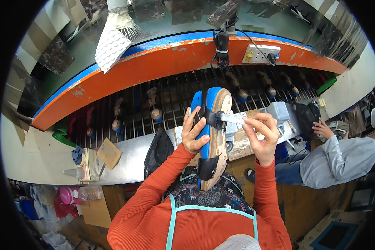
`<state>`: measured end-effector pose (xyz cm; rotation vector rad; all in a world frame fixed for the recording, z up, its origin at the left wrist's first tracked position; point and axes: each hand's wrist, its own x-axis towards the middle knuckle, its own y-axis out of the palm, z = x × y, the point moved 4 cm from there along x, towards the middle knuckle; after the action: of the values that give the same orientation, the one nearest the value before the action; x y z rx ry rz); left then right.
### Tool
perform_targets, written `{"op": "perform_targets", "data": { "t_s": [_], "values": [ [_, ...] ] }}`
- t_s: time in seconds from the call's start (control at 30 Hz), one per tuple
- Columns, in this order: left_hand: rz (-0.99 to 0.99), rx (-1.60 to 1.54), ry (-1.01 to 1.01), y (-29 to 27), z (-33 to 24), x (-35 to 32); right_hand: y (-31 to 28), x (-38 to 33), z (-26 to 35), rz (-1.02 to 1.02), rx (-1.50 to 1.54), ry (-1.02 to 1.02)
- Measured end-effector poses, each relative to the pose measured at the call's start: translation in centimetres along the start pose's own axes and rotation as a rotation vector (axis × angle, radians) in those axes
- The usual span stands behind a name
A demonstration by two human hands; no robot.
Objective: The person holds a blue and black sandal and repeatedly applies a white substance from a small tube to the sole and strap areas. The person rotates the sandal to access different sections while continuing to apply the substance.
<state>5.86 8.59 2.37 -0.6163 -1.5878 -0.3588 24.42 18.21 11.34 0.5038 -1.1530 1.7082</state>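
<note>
A sandal on a blue shoe last is held sole up, tilted, in front of my body. It has a tan footbed-coloured sole and black straps wrapped round its sides. My left hand grips it from the left side, fingers spread along the blue last and the upper strap. Thumb and fingers of my right hand pinch a pale grey-white strip, whose far end touches the black strap near the sole. What exactly the strip is, I cannot make out.
Beyond the metal ledge runs a rod conveyor carrying several lasts, under an orange-edged hood. A socket strip and bundled cable hang there. Grey blocks stand right; a co-worker's sleeve reaches in.
</note>
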Motion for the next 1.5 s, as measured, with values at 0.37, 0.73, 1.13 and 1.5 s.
{"op": "perform_targets", "data": {
  "t_s": [0.37,0.73,1.13,1.5],
  "values": [
    [-0.020,0.016,-0.021,0.0,0.2,0.3,0.0,-0.6,0.7,0.028,0.001,0.050],
    [-0.154,0.047,0.005,0.7,0.6,0.5,0.6,-1.1,0.1,-0.078,0.134,0.156],
    [-0.142,0.239,-0.005,-0.6,2.2,-0.6,2.0,-6.4,2.5,0.048,0.488,0.486],
    [-0.083,0.196,-0.014,-0.7,1.4,-0.4,2.8,-4.0,2.2,-0.035,0.251,0.384]
  ]
}}
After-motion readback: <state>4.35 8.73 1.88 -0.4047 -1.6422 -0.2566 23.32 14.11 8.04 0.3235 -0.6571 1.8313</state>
